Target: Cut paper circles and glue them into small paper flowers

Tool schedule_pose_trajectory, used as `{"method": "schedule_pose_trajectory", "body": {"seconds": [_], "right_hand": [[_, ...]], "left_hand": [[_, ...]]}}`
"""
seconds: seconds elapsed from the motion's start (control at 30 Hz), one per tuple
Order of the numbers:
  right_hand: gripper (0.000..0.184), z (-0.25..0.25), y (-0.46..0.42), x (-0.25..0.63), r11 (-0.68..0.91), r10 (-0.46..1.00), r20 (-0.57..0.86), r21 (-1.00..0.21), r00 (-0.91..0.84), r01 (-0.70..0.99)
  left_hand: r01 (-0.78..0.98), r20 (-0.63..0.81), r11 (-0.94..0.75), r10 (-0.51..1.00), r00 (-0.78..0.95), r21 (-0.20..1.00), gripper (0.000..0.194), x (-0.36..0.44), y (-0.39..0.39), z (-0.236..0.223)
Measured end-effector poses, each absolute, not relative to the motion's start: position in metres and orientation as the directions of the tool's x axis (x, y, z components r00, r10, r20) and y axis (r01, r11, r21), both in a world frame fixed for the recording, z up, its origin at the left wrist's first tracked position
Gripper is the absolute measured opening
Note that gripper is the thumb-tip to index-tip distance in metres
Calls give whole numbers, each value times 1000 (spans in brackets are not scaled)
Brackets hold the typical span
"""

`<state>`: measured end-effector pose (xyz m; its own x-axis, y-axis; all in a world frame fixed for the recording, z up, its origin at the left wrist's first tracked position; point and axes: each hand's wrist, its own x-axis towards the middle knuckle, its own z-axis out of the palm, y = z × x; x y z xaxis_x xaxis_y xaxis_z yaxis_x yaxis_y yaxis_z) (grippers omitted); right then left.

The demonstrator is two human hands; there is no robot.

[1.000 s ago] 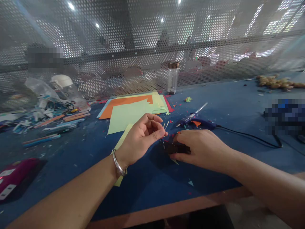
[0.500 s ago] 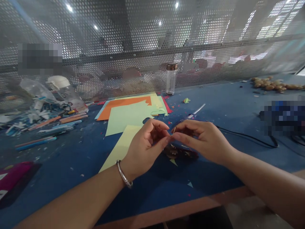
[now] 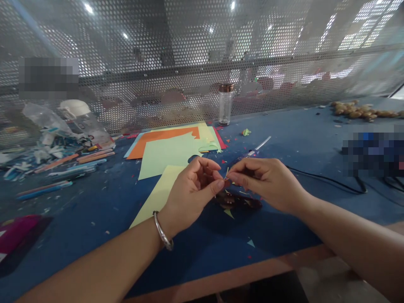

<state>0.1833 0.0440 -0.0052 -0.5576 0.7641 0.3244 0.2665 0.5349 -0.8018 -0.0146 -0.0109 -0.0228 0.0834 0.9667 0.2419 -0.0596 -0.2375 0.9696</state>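
Observation:
Over the blue table, my left hand, with a silver bracelet at its wrist, is closed in a pinch of thumb and fingers. My right hand pinches from the other side, fingertips almost touching the left ones. Between them shows a thin pale strip, perhaps paper; its lower end is hidden by the fingers. Beneath the hands lies a dark brown item with small light dots, its kind unclear. A pale green paper scrap rests just in front of it.
Coloured paper sheets lie beyond my left hand, near a clear bottle by the perforated metal screen. Bottles, folded strips and scraps crowd the left. On the right are a black cable and brown rounded pieces.
The fingertips have drawn slightly apart, and more of the pale strip shows between them. Both hands otherwise stay in nearly the same place.

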Motion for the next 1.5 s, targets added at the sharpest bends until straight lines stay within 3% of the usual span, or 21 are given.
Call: {"method": "schedule_pose_trajectory", "body": {"seconds": [0.33, 0.77, 1.23, 1.5], "right_hand": [[28, -3, 43, 184, 470, 789, 258, -837, -558, 278], [42, -5, 47, 184, 352, 829, 197, -912, -524, 213], [28, -6, 47, 184, 309, 831, 174, -934, -529, 178], [29, -6, 47, 183, 320, 885, 236, -934, -401, 158]], "left_hand": [[-26, 247, -246, 961, 127, 969, 19, -15, -11, -23], [-9, 313, -313, 948, 55, 950, 17, -16, -10, -22], [12, 347, -349, 935, 78, 937, 15, -13, -14, -25], [-64, 335, -333, 942, 23, 941, 19, -13, -11, -25]]}}
